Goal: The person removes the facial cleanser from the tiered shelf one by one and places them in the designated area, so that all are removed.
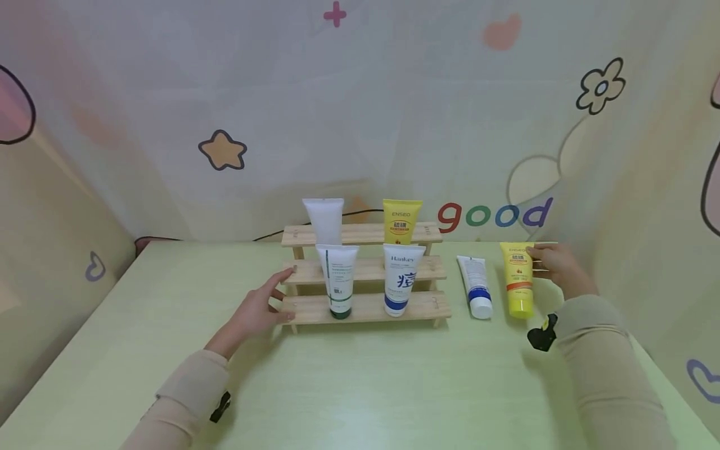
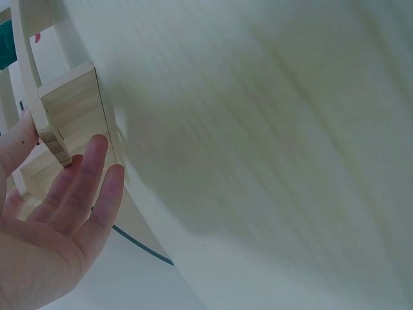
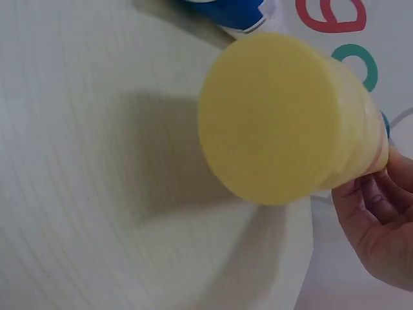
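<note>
A three-tier wooden rack (image 1: 365, 306) stands on the table with squeeze tubes upright on its shelves. At its left end is my left hand (image 1: 260, 306), thumb at the lowest shelf and fingers reaching round the end of the boards; the left wrist view shows the hand (image 2: 61, 219) gripping the shelf end (image 2: 55, 139). To the right of the rack, my right hand (image 1: 559, 265) pinches a yellow squeeze tube (image 1: 517, 278) near its flat upper end. The round yellow cap (image 3: 268, 119) faces the right wrist camera, above a shadow on the table.
A white tube with a blue band (image 1: 476, 287) lies between rack and yellow tube. On the rack stand a plain white tube (image 1: 326, 220), another yellow tube (image 1: 401, 220), a white tube with a green cap (image 1: 339, 278) and a blue-lettered white tube (image 1: 402, 278). A printed curtain (image 1: 360, 125) hangs behind.
</note>
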Available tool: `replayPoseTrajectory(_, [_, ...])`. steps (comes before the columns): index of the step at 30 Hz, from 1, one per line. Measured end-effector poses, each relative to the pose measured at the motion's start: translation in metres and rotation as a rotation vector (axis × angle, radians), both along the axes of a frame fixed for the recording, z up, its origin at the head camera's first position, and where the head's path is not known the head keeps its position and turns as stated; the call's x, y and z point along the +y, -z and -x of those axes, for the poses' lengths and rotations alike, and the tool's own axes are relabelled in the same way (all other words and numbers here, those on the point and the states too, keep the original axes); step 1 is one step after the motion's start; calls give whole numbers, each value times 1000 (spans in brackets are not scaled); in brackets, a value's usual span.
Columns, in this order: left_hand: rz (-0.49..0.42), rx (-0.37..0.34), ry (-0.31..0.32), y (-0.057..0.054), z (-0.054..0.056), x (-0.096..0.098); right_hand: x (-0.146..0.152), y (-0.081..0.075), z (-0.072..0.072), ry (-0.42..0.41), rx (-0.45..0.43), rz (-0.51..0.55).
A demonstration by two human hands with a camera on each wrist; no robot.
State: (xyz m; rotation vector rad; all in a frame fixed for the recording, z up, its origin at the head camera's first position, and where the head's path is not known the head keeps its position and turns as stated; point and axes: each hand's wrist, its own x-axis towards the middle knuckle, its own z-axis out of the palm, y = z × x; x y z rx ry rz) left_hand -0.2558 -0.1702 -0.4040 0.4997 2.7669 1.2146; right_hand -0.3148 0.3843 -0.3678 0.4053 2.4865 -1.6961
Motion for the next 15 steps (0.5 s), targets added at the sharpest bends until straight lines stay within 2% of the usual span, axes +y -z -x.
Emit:
replayPoseTrajectory(5, [3,3,1,-3,-1,-1,6,17,6,2,-83,51])
replayPoseTrajectory(8, [6,2,0,-2,-2,-2,7,27,8,12,-120,46])
replayPoseTrajectory(15, [7,-15,-9,-1,-2,-1,5,43,11,128,-130,-11])
